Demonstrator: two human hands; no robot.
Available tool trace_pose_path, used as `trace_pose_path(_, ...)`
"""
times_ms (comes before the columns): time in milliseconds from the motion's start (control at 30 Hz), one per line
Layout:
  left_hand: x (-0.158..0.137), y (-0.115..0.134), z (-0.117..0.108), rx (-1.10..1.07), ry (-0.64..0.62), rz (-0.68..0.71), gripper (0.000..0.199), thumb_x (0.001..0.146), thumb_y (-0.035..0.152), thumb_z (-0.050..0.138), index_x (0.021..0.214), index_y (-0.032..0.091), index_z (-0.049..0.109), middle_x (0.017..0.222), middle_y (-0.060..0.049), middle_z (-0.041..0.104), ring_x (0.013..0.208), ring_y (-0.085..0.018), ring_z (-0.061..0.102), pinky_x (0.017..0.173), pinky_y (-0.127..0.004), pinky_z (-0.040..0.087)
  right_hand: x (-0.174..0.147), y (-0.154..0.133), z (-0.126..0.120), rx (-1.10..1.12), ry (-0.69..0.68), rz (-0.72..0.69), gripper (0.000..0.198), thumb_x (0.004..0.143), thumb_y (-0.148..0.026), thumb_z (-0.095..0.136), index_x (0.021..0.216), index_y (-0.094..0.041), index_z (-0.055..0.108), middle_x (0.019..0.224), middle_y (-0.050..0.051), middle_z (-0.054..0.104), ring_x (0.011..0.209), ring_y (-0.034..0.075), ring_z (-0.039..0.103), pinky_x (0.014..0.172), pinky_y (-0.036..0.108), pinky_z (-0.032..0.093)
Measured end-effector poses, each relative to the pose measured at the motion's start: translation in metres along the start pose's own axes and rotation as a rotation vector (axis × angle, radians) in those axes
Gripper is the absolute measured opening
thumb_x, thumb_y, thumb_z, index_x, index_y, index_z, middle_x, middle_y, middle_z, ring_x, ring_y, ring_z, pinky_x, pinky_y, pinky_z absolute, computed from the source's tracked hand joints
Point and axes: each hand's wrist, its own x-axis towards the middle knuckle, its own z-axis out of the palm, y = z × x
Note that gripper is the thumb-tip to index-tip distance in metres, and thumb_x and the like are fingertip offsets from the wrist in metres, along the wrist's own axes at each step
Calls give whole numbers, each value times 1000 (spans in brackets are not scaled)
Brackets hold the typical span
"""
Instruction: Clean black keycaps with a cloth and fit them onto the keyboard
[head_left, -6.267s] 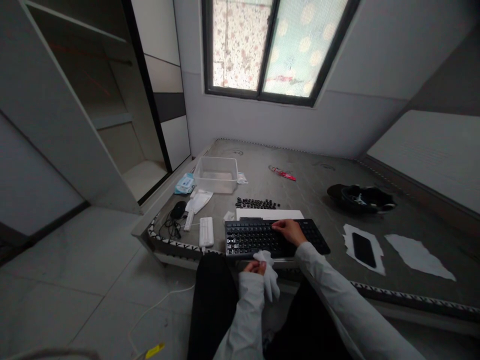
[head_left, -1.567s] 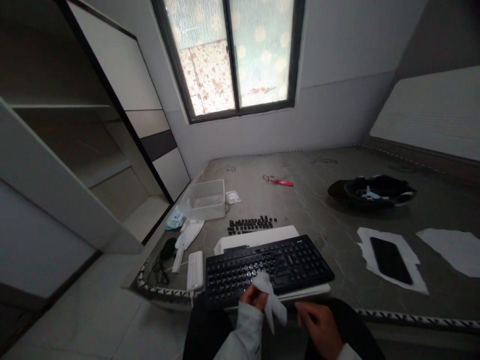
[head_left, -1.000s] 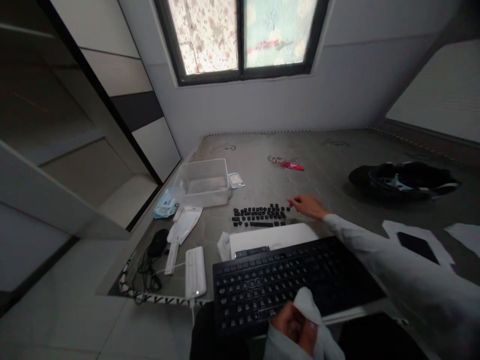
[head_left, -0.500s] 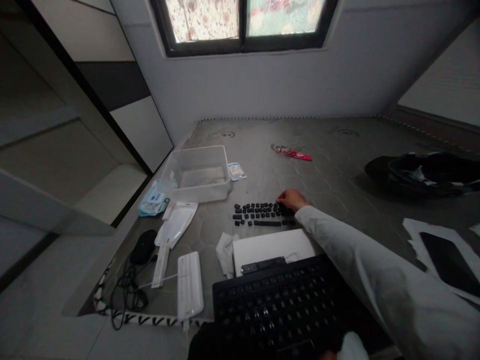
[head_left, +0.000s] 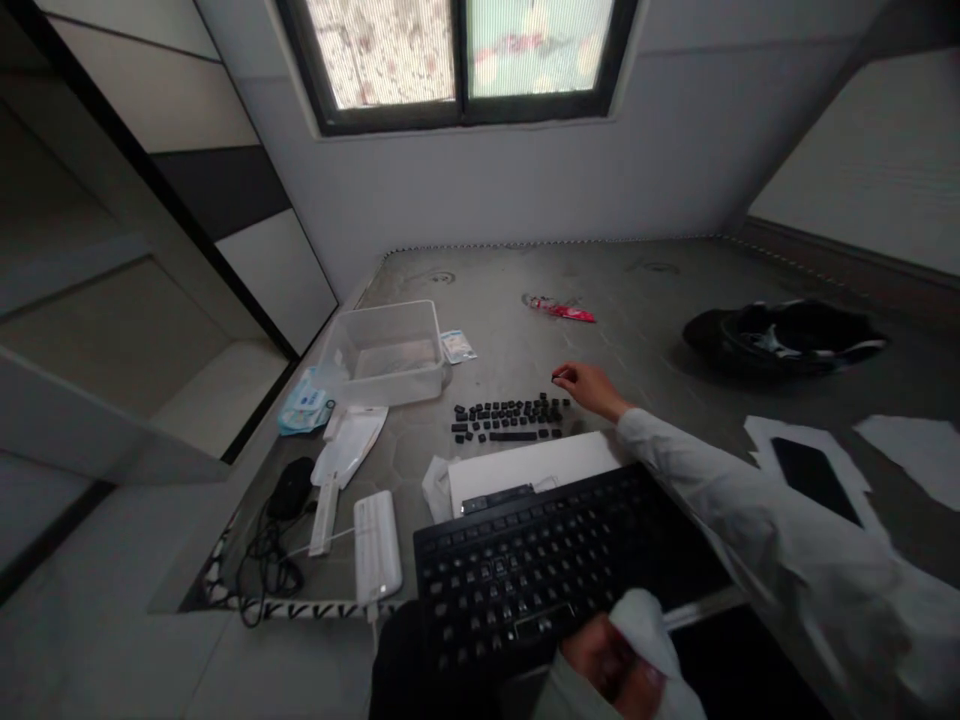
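Note:
My right hand (head_left: 589,388) is stretched out beyond the loose black keycaps (head_left: 510,412), pinching one small black keycap (head_left: 556,377) between thumb and fingers. The loose keycaps lie in rough rows, with a long space bar (head_left: 513,436) in the nearest row. Close to me, my left hand (head_left: 611,660) is closed on a white tissue (head_left: 646,630) over the lower edge of a black keyboard (head_left: 517,570). Many switch positions on this keyboard look bare of caps. It sits tilted near my lap, partly over a white board (head_left: 525,465).
A clear plastic bin (head_left: 397,385) stands at the back left beside a small packet (head_left: 457,346). Left of the keyboard lie a white power bank (head_left: 377,545), a mouse (head_left: 291,488) and cables. A red item (head_left: 570,313), a black cap (head_left: 780,335) and a phone (head_left: 814,480) lie farther out.
My right hand has risen from the keycap rows with one keycap in its fingers. My left hand with the tissue has come further into view over the keyboard. The camera view has shifted.

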Motion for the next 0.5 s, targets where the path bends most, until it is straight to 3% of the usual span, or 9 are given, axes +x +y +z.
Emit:
trace_pose_path(67,-3,2,10,-70,-19,52,73,48,71,82,95,15,79,97,-18,78,99,-38,70,89,-44,54,-32,-5,-27,36,24,-44,18,89,-29,63,101,-19,72,90,6,76,81,17,67,75,28,47)
trace_pose_path(167,-4,6,13,-95,-52,63,72,40,70,85,89,16,80,88,-16,79,93,-38,72,87,-46,54,-93,-15,-66,91,58,-81,22,88,-35,63,102,-22,73,91,5,76,83,19,67,77,30,47)
trace_pose_path(267,1,13,2,-39,46,123,65,33,70,86,73,20,79,80,-10,79,91,-37,71,91,-47,53,-164,-29,-93,232,125,5,29,87,-44,62,102,-23,73,95,5,76,86,22,67,78,33,48)
trace_pose_path(400,9,24,-23,14,121,137,60,17,73,85,42,24,60,58,-9,72,78,-37,69,82,-47,57,-266,-50,-88,537,369,183,37,83,-51,64,103,-20,72,99,8,75,92,24,68,82,36,51)
trace_pose_path(500,0,26,-35,32,138,167,60,23,73,85,48,23,63,58,-8,70,74,-33,68,75,-47,56,-335,-63,-60,673,591,319,40,79,-53,68,101,-19,71,100,10,74,93,25,68,84,37,52)
